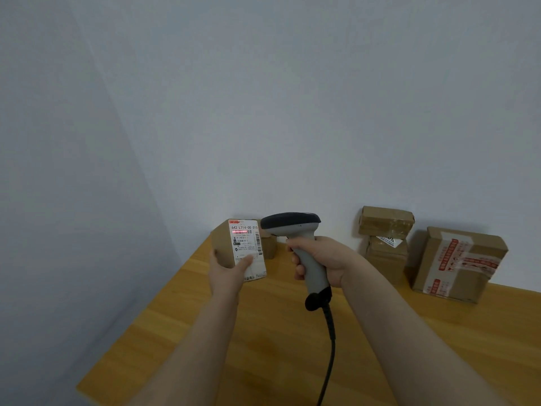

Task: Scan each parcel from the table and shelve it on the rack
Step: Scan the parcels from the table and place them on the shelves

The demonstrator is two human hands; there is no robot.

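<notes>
Mostly hidden behind the small brown cardboard parcel (223,244): another brown carton (270,246). Black cable (328,320) cut off below. Parcel, white label (245,241) crossed by red line, held above yellow wooden table (181,317); left hand (227,272) grips its lower end. Grey plastic scanner (292,225), black head: right hand (325,256) wrapped round handle. Pale walls (263,112).

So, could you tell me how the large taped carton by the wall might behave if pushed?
The large taped carton probably stays stiff: squared cardboard, bound with tape. Standing on a narrow side on the wooden table, it might tip flat if nudged.
</notes>
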